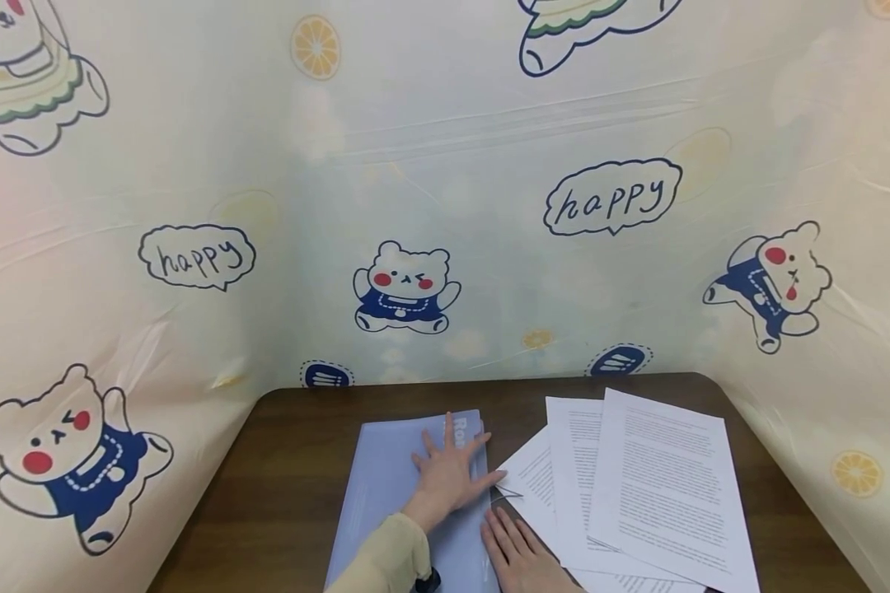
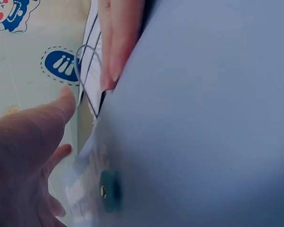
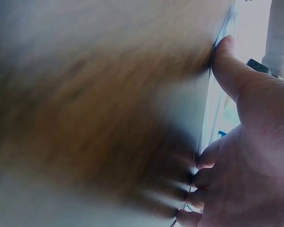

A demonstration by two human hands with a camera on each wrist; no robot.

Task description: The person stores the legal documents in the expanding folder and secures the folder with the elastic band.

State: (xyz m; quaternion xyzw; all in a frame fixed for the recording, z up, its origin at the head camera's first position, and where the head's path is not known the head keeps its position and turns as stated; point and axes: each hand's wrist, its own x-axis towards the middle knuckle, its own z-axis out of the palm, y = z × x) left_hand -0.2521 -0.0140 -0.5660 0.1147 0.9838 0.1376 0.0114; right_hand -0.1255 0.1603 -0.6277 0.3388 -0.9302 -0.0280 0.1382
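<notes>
A light blue document folder [image 1: 393, 486] with white lettering at its top right lies on the table. My left hand [image 1: 448, 478] rests on its upper right part, fingers spread and thumb reaching past the right edge. In the left wrist view, a teal button [image 2: 110, 191] sits on the folder, and a thin string [image 2: 77, 59] loops out near its edge. My right hand [image 1: 522, 556] lies with straight fingers along the folder's right edge, its fingertips right at that edge. In the right wrist view, the fingers [image 3: 206, 177] point toward the edge and hold nothing.
Several printed sheets [image 1: 667, 486] lie fanned and overlapping to the right of the folder, partly beside my right hand. The dark brown wooden table [image 1: 267, 494] has rounded far corners. A patterned curtain [image 1: 482, 288] with cartoon bears surrounds it.
</notes>
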